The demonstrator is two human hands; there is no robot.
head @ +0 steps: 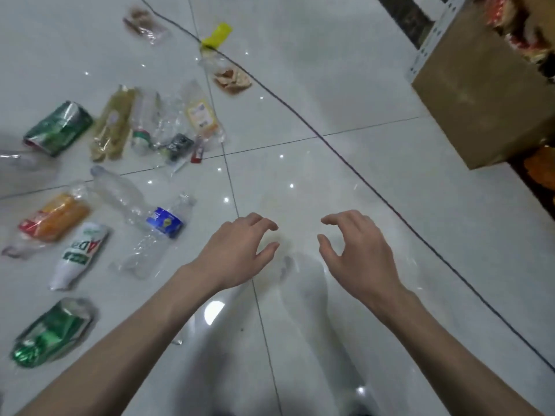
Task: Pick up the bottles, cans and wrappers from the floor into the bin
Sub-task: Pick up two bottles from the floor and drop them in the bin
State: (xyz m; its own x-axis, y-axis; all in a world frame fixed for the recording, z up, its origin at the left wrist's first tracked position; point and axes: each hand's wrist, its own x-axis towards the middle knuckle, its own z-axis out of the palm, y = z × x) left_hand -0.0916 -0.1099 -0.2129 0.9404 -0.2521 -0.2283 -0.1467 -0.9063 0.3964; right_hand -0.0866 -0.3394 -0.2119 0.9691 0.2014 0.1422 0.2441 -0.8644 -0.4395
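Litter lies scattered over the left of the white tiled floor. A clear bottle with a blue label (156, 235) is closest to my left hand (240, 250), beside another clear bottle (118, 193). A white bottle (79, 255), two crushed green cans (51, 333) (58, 127) and an orange wrapper (52, 220) lie further left. Clear wrappers (168, 127) sit behind them. The cardboard box (486, 94) used as a bin stands at the upper right. My right hand (354, 250) hovers next to the left one; both are empty with fingers curled apart.
A thin black cable (330, 145) runs diagonally across the floor from the top centre to the lower right. A yellow wrapper (217, 36) and snack bags (232, 78) lie along it. A perforated metal shelf post (432, 34) stands beside the box.
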